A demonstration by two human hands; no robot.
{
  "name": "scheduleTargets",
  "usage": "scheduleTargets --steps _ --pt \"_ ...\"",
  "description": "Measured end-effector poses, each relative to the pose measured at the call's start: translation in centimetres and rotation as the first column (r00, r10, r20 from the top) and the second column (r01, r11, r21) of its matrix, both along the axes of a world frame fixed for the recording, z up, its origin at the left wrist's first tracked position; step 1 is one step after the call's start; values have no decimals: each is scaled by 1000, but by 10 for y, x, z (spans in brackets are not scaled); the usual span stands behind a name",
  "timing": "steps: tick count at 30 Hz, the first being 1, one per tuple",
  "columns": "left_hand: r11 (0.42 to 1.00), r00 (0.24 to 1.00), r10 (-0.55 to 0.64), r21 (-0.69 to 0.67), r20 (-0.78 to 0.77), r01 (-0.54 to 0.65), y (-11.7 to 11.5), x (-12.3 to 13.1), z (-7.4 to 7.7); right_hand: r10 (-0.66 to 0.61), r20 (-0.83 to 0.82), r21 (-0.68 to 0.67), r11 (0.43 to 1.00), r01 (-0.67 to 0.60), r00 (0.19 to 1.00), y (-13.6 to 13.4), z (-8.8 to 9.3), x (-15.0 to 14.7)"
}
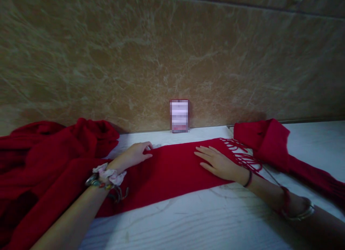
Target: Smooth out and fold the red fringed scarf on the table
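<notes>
Scarf (172,178) held flat at frame centre — right hand (219,163) spread open, left hand (136,154) curled at far edge, grip unclear. Fringe (241,154) could be tangled if dragged.

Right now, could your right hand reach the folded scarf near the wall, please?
Probably yes: the right hand lies flat on the spread scarf, and only its fringe lies between it and the folded scarf.

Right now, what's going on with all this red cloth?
A person has a red scarf spread flat on a white table. The right hand lies palm-down on it near the fringe; the left hand rests at its far edge, fingers curled. More red cloth is heaped on the left, and another scarf lies on the right.
</notes>
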State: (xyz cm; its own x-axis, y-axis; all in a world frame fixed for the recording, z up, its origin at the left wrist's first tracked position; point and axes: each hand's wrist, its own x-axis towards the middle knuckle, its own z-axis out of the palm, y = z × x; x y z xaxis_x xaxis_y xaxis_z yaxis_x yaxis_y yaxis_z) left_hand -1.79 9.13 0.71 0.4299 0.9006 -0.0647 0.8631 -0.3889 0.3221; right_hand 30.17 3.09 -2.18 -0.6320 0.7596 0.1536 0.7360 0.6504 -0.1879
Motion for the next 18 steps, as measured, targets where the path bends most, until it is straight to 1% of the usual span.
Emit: scheduleTargets --steps 2,5,9,10,12,15,18 --pt "999 1000 -21 -27 -23 20 1 3 4 2 2 8 1000 -2 1000 0 -1 0" --pt "999 998 -37 -19 -55 36 5 7 10 5 -6 24 1000 -5 1000 0 -2 0" --pt "997 992 10 76 -125 0 8 9 16 5 8 30 1000 -5 1000 0 -1 0" --pt "996 990 24 84 -139 -12 9 9 16 4 15 30 1000 -4 1000 0 0 0" --pt "998 986 41 58 -159 -33 9 7 17 3 21 32 999 -4 1000 0 0 0" --pt "1000 983 6 -1 -181 -6 10 2 20 6 14 37 999 -6 1000 0 -1 0" --pt "999 985 -52 -2 -166 52 11 -1 30 3 1 39 999 -3 1000 0 -1 1"
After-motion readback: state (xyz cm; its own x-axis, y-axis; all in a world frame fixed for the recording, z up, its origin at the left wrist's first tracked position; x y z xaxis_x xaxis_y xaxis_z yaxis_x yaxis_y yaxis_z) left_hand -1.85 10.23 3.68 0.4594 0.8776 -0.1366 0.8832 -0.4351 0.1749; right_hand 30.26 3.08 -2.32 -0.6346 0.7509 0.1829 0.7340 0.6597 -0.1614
